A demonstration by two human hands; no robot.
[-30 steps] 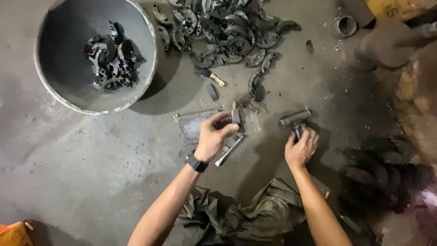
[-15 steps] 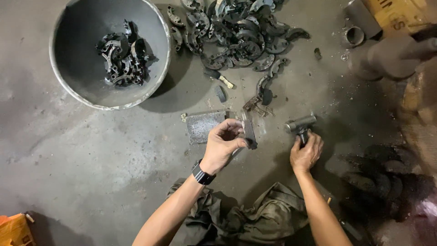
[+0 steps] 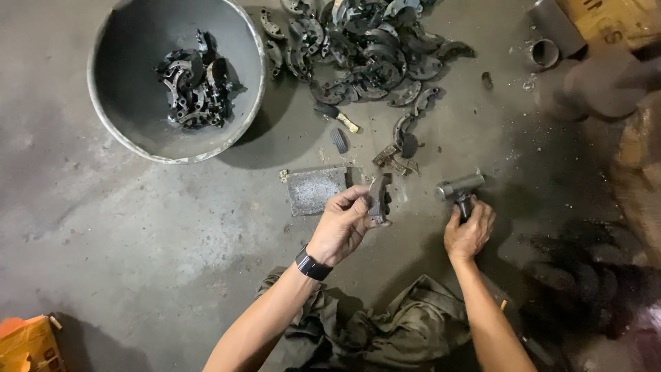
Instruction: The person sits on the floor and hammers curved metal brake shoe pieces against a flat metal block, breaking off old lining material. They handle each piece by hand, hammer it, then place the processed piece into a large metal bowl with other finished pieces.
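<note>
My left hand, with a black watch on the wrist, holds a curved dark metal brake shoe upright above the concrete floor. Just left of it a flat grey metal plate lies on the floor. My right hand grips the handle of a small hammer, whose grey cylindrical head rests low near the floor. A pile of several dark brake shoes lies farther up the floor.
A big round metal basin at the upper left holds several dark metal parts. Loose pieces lie between pile and plate. A short metal pipe and cardboard sit at the upper right. An orange object is at the lower left.
My left hand lifted the brake shoe off the plate and turned it upright. The right hand kept its grip on the hammer and barely moved. The view shifted slightly.
</note>
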